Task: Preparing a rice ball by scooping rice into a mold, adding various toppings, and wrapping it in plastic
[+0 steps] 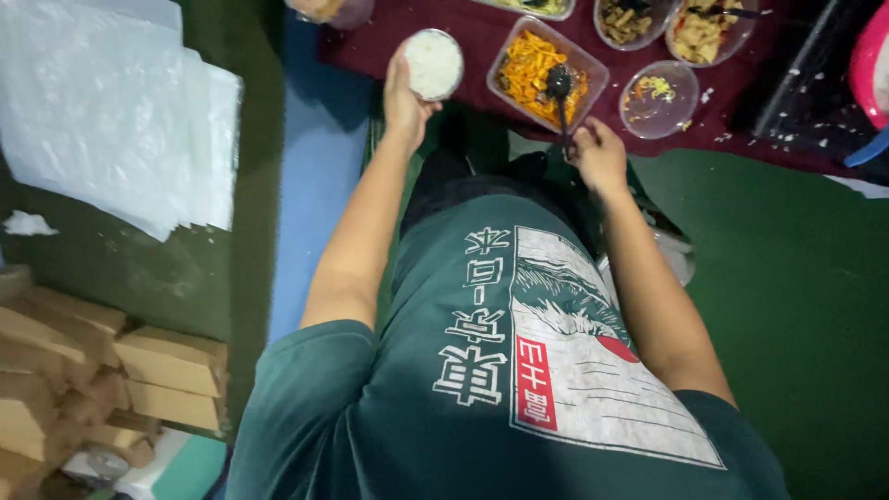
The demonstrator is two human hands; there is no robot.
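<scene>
Far to the left of the rectangular tub of orange food [546,72], a stack of white sheets [120,120] lies on a dark green surface, with a crumpled white scrap [28,223] beside its lower edge. Below the sheets, and still well left of the tub, brown cardboard boxes [102,370] sit piled together.

Closer in, just left of the tub, your left hand [405,97] is raised and its fingers [400,67] curl around the side of a small round container of white rice [432,63], holding it up at the edge of the dark red cloth [463,37] that covers the counter. The rice cup sits near the tub's left wall but apart from it.

The tub itself rests on that cloth, filled with shredded orange food, and a black spoon [558,88] stands in it with its bowl on the food and its handle running down toward you. Just below the tub, your right hand [599,153] has its fingers [583,139] pinched shut around the end of that handle.

To the right of the tub, a round clear bowl [659,98] holds only a little yellow and green food. Above it, farther from you than the tub, two more clear containers [667,23] hold brownish and pale mixed food. Farthest right of the tub, a pink rim [870,65] shows at the frame edge; you cannot tell what it belongs to.
</scene>
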